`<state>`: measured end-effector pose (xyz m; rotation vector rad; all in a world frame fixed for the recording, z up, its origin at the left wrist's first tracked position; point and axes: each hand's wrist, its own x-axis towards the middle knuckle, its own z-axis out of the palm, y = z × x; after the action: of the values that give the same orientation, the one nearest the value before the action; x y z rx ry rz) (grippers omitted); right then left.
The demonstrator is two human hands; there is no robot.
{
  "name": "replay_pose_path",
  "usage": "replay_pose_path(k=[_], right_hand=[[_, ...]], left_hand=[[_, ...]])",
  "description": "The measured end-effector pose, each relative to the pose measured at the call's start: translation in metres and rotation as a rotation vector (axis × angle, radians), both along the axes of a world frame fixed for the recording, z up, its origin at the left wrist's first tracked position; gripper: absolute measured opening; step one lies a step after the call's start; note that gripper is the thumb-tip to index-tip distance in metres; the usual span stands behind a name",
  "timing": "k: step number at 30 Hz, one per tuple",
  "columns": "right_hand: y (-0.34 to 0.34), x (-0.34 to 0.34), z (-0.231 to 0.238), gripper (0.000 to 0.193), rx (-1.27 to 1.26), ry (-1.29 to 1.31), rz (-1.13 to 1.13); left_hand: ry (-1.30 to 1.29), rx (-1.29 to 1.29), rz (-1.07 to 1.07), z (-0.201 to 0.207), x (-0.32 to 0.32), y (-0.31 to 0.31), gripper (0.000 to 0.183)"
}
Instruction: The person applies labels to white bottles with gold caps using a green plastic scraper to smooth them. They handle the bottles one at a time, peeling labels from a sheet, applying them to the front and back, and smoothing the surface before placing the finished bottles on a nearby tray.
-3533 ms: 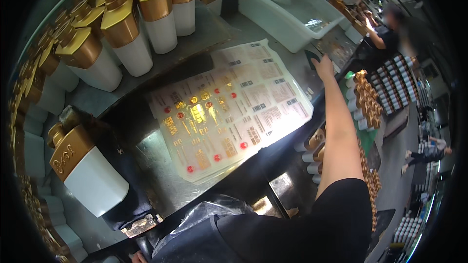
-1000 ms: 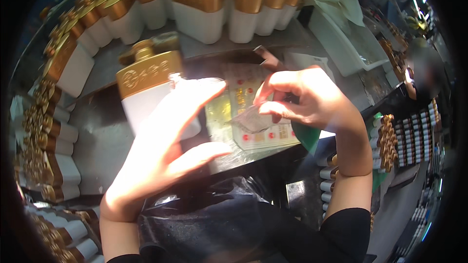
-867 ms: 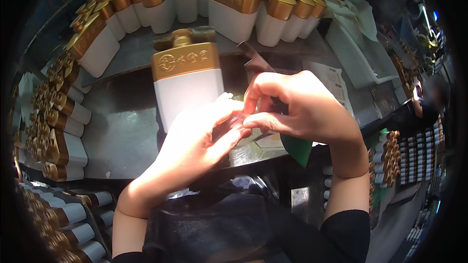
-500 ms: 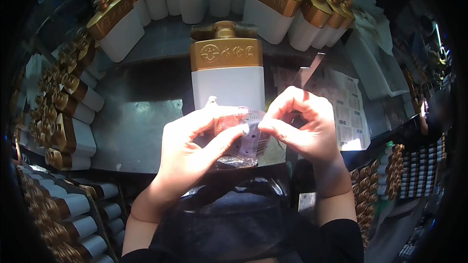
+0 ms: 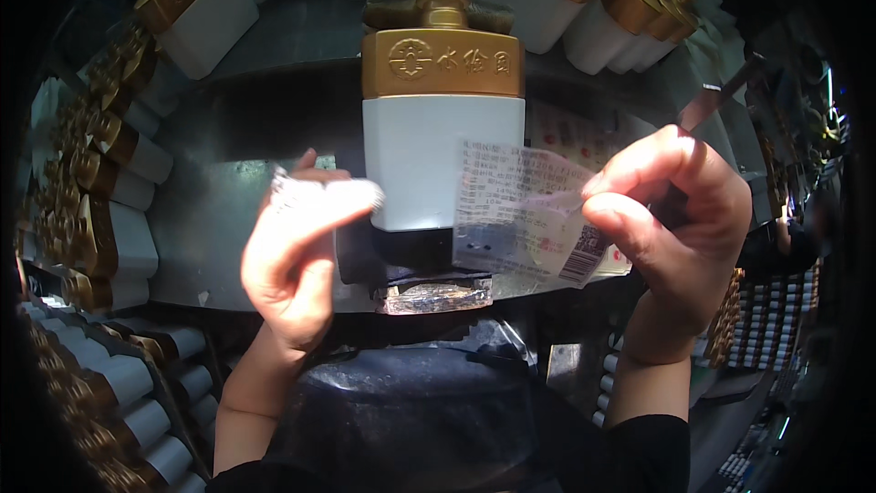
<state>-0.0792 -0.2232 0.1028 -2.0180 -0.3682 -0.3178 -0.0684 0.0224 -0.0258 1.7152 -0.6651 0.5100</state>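
My right hand (image 5: 680, 219) pinches a transparent printed label (image 5: 520, 210) by its right edge, between thumb and forefinger. The label hangs over the lower right of a white flat bottle (image 5: 443, 155) with a gold embossed shoulder and neck. A thin metal strip (image 5: 716, 96) sticks out above the right hand; its lower end is hidden by the fingers. My left hand (image 5: 301, 237) is left of the bottle, bright and partly blurred. Its forefinger stretches toward the bottle without a visible hold on anything.
Similar bottles (image 5: 201, 18) line the table's back and left side. Printed sheets (image 5: 557, 132) lie right of the bottle. A worn block (image 5: 436, 295) sits at the table's front edge. Many more bottles (image 5: 128, 383) are stacked low on both sides.
Both hands held the label together before; now they are apart. My left hand has let go and moved left, while the right has moved right with the label spread flat.
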Motion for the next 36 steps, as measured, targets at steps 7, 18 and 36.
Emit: replay_pose_path(k=[7, 18, 36], right_hand=[[0.008, 0.057, -0.046, 0.021, 0.028, 0.404, 0.104], [-0.003, 0.041, -0.075, 0.041, -0.043, 0.064, -0.111], [-0.003, 0.049, -0.082, 0.070, -0.018, 0.205, -0.067]], left_hand=[[0.003, 0.027, 0.089, 0.015, 0.015, -0.012, 0.042], [0.142, 0.466, 0.168, 0.009, 0.022, -0.026, 0.054], [0.342, 0.087, 0.084, 0.010, 0.027, -0.024, 0.063]])
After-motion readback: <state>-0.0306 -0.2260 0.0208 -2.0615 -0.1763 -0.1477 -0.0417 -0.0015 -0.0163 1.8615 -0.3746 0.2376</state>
